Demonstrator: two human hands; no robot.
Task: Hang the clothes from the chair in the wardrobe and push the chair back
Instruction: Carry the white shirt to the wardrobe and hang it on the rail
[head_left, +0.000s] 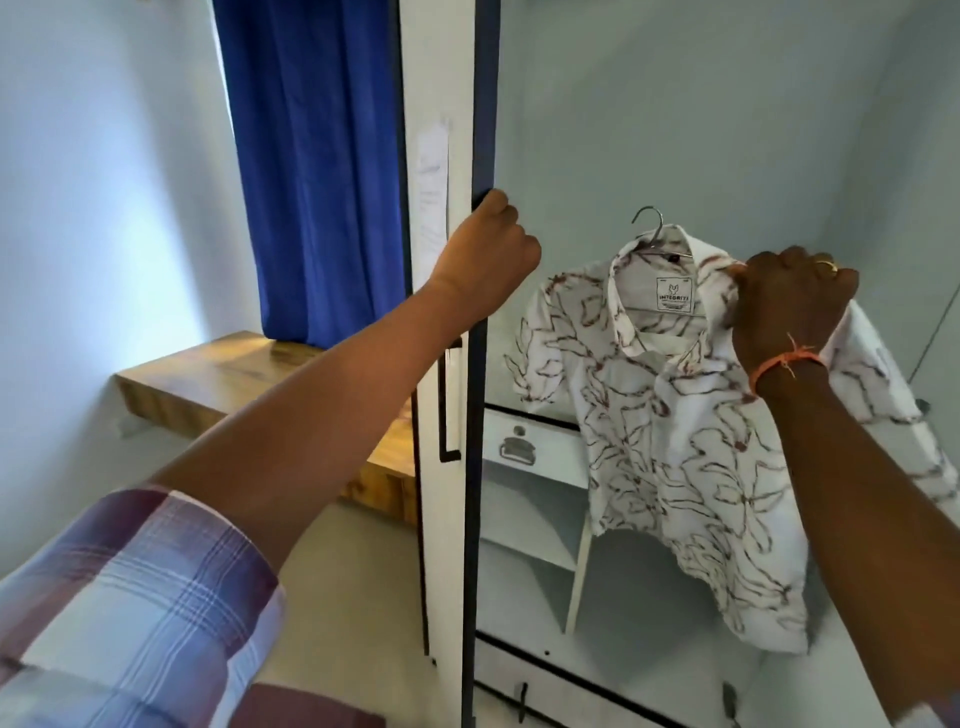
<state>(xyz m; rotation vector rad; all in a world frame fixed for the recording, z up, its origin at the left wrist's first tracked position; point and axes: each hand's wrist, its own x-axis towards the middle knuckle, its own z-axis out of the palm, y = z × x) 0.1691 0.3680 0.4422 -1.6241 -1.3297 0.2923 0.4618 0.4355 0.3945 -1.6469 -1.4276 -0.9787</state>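
While our left hand (491, 244) curls round the wardrobe door (480, 156) edge at nine o'clock, our right hand (789, 306) grips the hangered shirt (675, 441) at three o'clock, which we judge must next be lifted to a rail not in view.

A blue curtain (317, 171) hangs above a wooden ledge (218, 374) against the wall.

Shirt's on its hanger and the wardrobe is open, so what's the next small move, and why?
Probably raise the right hand, whose grip is on the white leaf-print shirt, up into the wardrobe. The metal hanger hook hangs free, no rail shows in view, and the left hand holds the blue-edged door open.
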